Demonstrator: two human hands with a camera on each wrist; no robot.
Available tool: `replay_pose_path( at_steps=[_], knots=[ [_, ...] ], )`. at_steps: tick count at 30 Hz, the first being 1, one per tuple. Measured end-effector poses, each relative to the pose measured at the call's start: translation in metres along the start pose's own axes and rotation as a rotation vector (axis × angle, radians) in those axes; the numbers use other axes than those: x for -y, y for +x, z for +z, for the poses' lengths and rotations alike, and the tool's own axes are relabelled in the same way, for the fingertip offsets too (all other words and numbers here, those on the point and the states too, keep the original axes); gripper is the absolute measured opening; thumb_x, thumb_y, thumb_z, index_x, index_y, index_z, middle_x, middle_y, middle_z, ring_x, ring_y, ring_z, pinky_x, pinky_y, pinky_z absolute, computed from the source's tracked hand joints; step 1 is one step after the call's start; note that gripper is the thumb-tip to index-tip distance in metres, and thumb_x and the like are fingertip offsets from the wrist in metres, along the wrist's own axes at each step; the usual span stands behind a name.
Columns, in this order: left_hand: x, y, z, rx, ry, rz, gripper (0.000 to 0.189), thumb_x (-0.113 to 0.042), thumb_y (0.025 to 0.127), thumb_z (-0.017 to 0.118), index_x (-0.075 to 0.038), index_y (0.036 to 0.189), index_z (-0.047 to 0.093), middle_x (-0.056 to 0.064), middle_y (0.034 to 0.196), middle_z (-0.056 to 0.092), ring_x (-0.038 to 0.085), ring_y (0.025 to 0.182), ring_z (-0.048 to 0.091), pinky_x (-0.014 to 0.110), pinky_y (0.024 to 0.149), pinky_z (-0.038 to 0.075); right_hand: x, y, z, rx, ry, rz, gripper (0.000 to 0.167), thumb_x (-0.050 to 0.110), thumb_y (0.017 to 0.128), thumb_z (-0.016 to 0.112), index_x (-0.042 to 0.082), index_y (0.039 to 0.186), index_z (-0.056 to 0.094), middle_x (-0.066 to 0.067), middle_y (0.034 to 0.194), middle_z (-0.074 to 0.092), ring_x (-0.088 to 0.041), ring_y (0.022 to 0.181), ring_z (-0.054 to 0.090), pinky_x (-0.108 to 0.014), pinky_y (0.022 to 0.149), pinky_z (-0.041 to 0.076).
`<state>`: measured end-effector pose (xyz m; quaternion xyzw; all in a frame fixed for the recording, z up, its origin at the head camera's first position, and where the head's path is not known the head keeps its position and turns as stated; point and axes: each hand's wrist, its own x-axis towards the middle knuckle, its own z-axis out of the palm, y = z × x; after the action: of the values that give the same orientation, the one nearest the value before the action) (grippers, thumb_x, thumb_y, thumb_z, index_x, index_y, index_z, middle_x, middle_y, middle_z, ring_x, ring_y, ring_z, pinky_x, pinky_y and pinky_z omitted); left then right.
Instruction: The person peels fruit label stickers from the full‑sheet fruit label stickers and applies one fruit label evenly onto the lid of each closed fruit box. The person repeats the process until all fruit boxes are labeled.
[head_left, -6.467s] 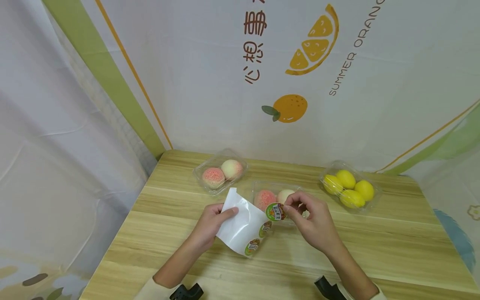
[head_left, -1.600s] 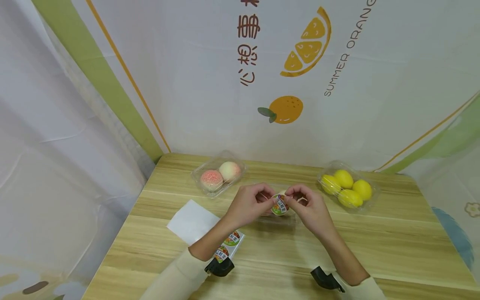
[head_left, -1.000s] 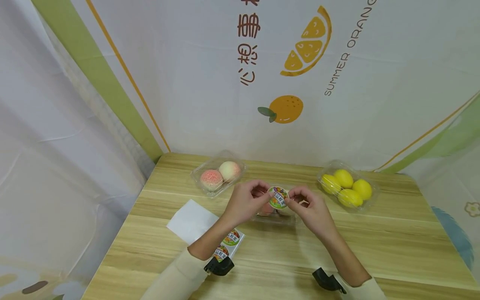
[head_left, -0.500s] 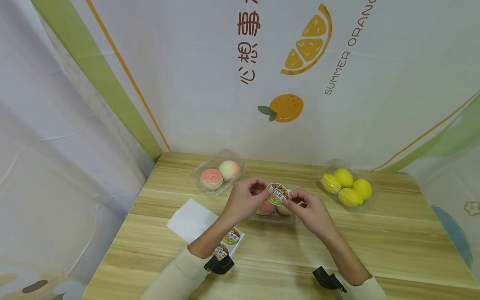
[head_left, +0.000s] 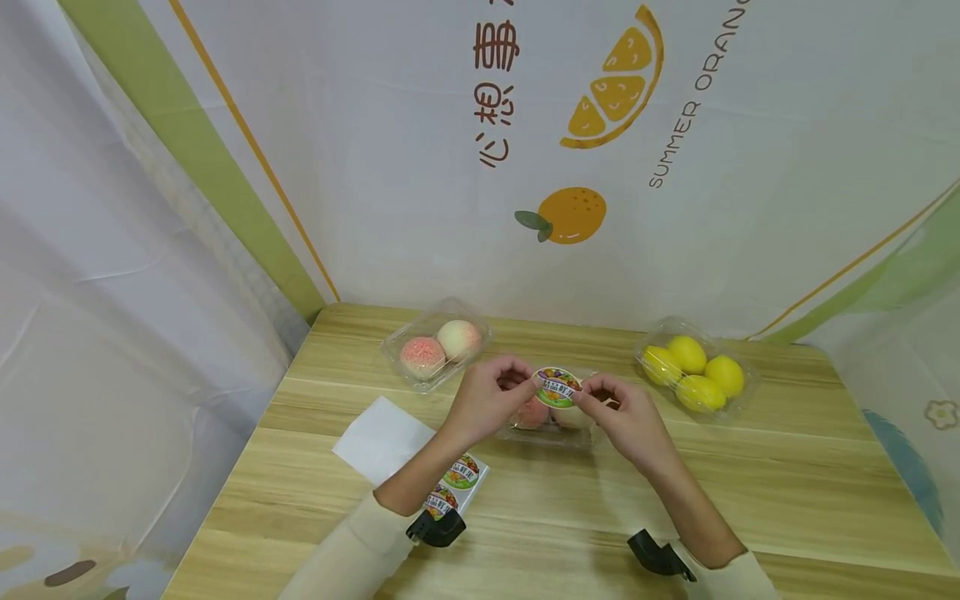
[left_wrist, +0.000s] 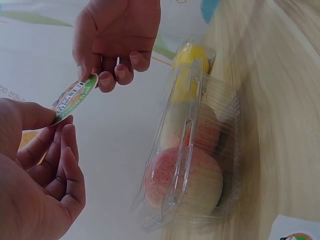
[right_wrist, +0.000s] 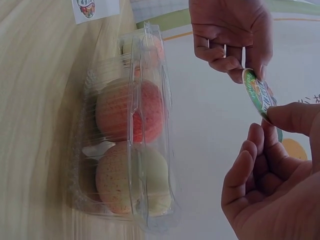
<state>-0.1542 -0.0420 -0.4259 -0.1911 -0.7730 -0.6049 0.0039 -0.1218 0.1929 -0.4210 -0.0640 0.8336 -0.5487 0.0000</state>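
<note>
Nearest lies a label sheet (head_left: 385, 442), and past it a person's left hand (head_left: 487, 400) and right hand (head_left: 628, 418) each pinch an edge of one round sticker (head_left: 557, 388), raised apart above a clear fruit box (head_left: 551, 438) whose long axis runs crossways, neither hand plainly nearer

Behind the wood-grain table (head_left: 810, 467) hangs a white cloth backdrop (head_left: 390, 167) — printed with an orange slice (head_left: 617, 97), a whole orange (head_left: 573, 215) and brown lettering (head_left: 493, 103). A green band (head_left: 201, 162) slants down to the table's far left corner; pale, creased fabric (head_left: 112, 350) hangs left of the table — softly lit.
</note>
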Motion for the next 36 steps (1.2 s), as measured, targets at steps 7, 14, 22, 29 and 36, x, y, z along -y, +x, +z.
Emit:
replay_pose_path(
  at_steps=[7, 14, 22, 29, 36],
  knots=[
    [0.005, 0.002, 0.0, 0.007, 0.043, -0.01, 0.01, -0.013, 0.102, 0.077, -0.004, 0.097, 0.079, 0.001, 0.085, 0.075, 0.008, 0.073, 0.066, 0.024, 0.065, 0.053, -0.001, 0.002, 0.0, -0.019, 0.002, 0.023, 0.02, 0.021, 0.105, 0.076, 0.002, 0.101, 0.074, -0.006, 0.085, 0.061, -0.02, 0.076, 0.054, -0.027, 0.061, 0.046],
    [0.011, 0.004, 0.002, 0.033, 0.106, -0.018, 0.012, -0.013, 0.102, 0.075, -0.006, 0.094, 0.079, 0.005, 0.082, 0.076, 0.008, 0.071, 0.065, 0.025, 0.064, 0.053, -0.005, 0.007, 0.003, -0.052, -0.072, 0.024, 0.021, 0.023, 0.104, 0.076, 0.004, 0.097, 0.075, -0.009, 0.088, 0.068, -0.021, 0.081, 0.057, -0.028, 0.064, 0.046],
    [0.016, 0.007, 0.004, 0.034, 0.197, -0.039, 0.012, -0.017, 0.101, 0.074, -0.009, 0.094, 0.08, -0.004, 0.085, 0.075, 0.006, 0.075, 0.067, 0.027, 0.07, 0.056, -0.012, 0.011, 0.005, -0.077, -0.146, -0.005, 0.02, 0.021, 0.101, 0.08, 0.005, 0.09, 0.073, -0.004, 0.083, 0.069, -0.022, 0.08, 0.061, -0.029, 0.063, 0.046],
    [0.019, 0.01, 0.006, 0.047, 0.283, -0.024, 0.013, -0.014, 0.099, 0.07, -0.012, 0.091, 0.08, -0.007, 0.08, 0.073, 0.004, 0.069, 0.062, 0.025, 0.064, 0.051, -0.018, 0.016, 0.008, -0.08, -0.154, -0.012, 0.02, 0.017, 0.098, 0.083, 0.004, 0.088, 0.071, -0.003, 0.079, 0.067, -0.018, 0.073, 0.058, -0.026, 0.06, 0.045],
    [0.02, 0.01, 0.008, 0.052, 0.345, -0.018, 0.013, -0.013, 0.098, 0.069, -0.012, 0.088, 0.078, -0.009, 0.07, 0.066, 0.003, 0.055, 0.048, 0.022, 0.05, 0.037, -0.023, 0.018, 0.009, -0.08, -0.196, -0.033, 0.02, 0.017, 0.1, 0.081, 0.004, 0.088, 0.073, -0.001, 0.076, 0.066, -0.015, 0.067, 0.054, -0.026, 0.058, 0.043]
  ],
)
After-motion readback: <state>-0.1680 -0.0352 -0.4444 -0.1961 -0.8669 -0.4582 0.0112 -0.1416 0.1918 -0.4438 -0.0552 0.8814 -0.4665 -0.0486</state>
